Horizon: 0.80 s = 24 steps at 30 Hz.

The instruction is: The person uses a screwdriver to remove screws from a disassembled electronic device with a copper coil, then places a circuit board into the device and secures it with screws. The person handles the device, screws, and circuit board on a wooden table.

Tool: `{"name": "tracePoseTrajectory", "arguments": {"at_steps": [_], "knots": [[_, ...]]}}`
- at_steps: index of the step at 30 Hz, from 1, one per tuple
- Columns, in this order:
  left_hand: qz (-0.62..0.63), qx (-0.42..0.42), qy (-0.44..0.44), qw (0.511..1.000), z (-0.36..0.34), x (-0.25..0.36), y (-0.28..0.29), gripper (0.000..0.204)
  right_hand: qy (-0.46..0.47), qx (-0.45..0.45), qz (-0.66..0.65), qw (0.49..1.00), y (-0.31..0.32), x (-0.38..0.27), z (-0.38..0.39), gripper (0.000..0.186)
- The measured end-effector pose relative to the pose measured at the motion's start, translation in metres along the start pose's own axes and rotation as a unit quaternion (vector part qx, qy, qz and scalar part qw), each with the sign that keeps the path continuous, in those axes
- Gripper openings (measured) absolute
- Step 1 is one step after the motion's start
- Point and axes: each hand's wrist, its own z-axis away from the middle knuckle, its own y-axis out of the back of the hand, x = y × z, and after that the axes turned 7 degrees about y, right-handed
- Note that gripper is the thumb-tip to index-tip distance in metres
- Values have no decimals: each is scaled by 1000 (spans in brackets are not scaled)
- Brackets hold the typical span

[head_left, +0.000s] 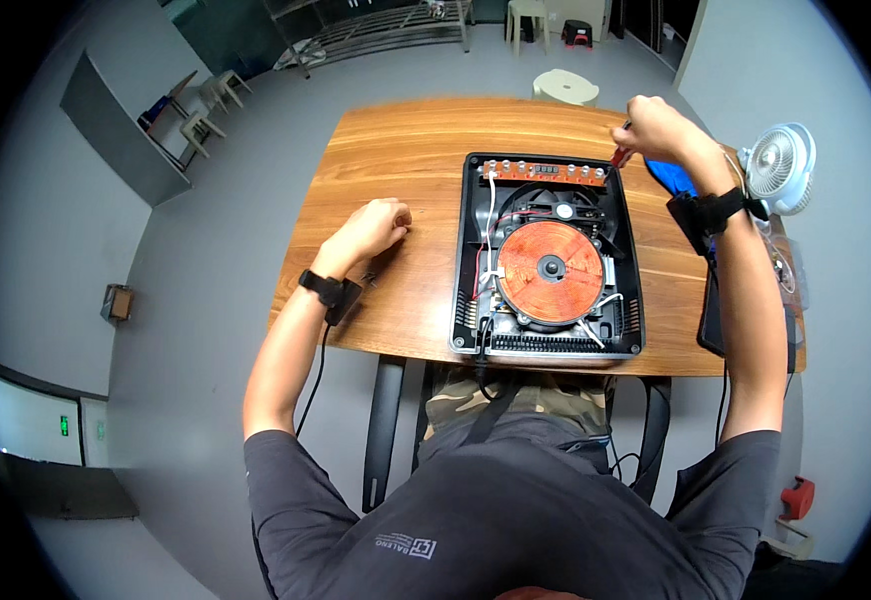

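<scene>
Right hand is pinched around a slim red tool, down at the far right corner of the open black case. Tool's probably light and stiff, best held by the handle. Case sits on the table in front of the person; I'd guess rigid plastic, some heft, so grab the side walls, not the coil or thin wires, which look fragile. Left hand is curled beside it, can't tell if holding anything.
</scene>
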Motion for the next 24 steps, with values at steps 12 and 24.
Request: {"name": "tracePoseTrajectory", "arguments": {"at_steps": [12, 24], "knots": [[-24, 50, -57, 997, -67, -17, -43, 10, -54, -19, 18, 998, 7, -22, 11, 34], [20, 83, -72, 994, -65, 29, -3, 13, -38, -6, 2, 999, 12, -31, 28, 28]]}}
